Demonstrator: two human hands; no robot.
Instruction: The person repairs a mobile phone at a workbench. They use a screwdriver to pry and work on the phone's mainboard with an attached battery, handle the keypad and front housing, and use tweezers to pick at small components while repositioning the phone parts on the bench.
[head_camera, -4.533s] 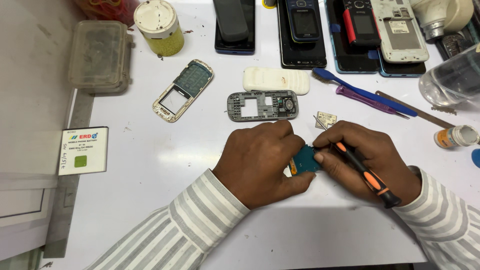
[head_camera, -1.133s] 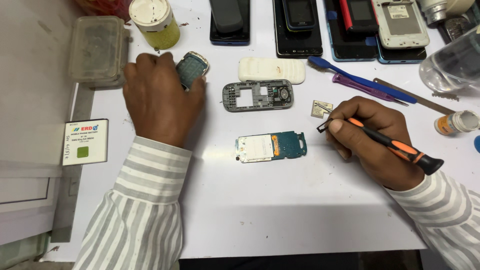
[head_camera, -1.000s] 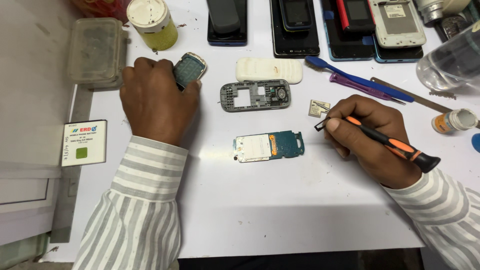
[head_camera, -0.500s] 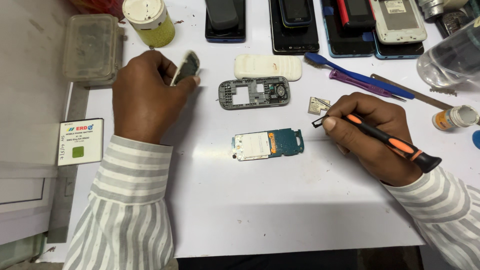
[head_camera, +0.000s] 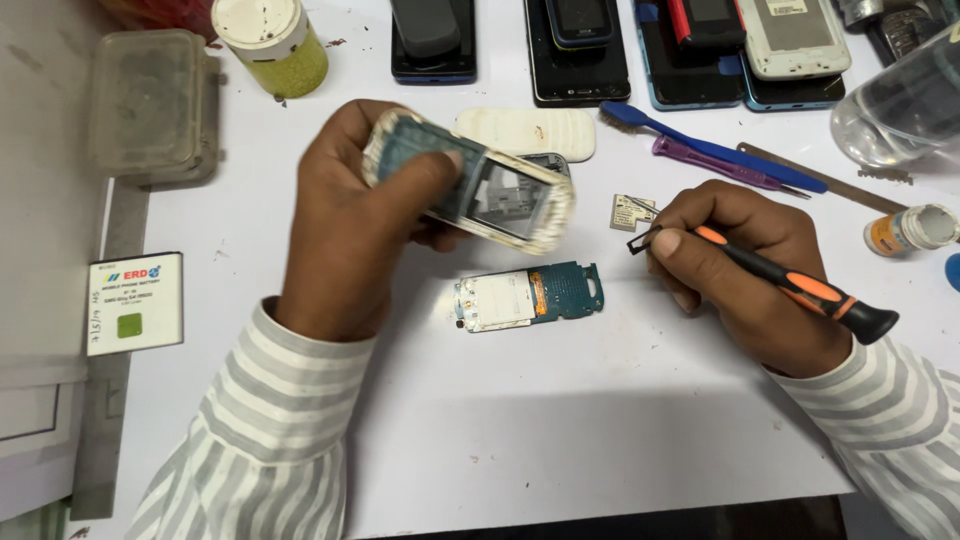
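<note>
My left hand (head_camera: 355, 225) grips a white phone front cover (head_camera: 470, 180) with keypad and an empty screen window, lifted above the table. Under the cover, a grey phone frame (head_camera: 552, 160) is mostly hidden. A blue circuit board (head_camera: 530, 297) with a white screen lies flat on the white table (head_camera: 560, 430), just below the raised cover. My right hand (head_camera: 745, 275) rests to the right of the board and holds a black and orange screwdriver (head_camera: 800, 285), tip pointing left. A small white part (head_camera: 630, 212) lies by the tip.
Several phones (head_camera: 580, 40) line the far edge. A white back cover (head_camera: 525, 130), blue and purple pry tools (head_camera: 720, 155), a small bottle (head_camera: 905, 230), a clear container (head_camera: 900, 100), a yellow-green jar (head_camera: 275, 45), a plastic box (head_camera: 150, 105) and a white battery (head_camera: 135, 303) lie around.
My left hand reached to the upper left, picked up the front cover and carried it right, over the grey frame. The right hand with the screwdriver stayed put.
</note>
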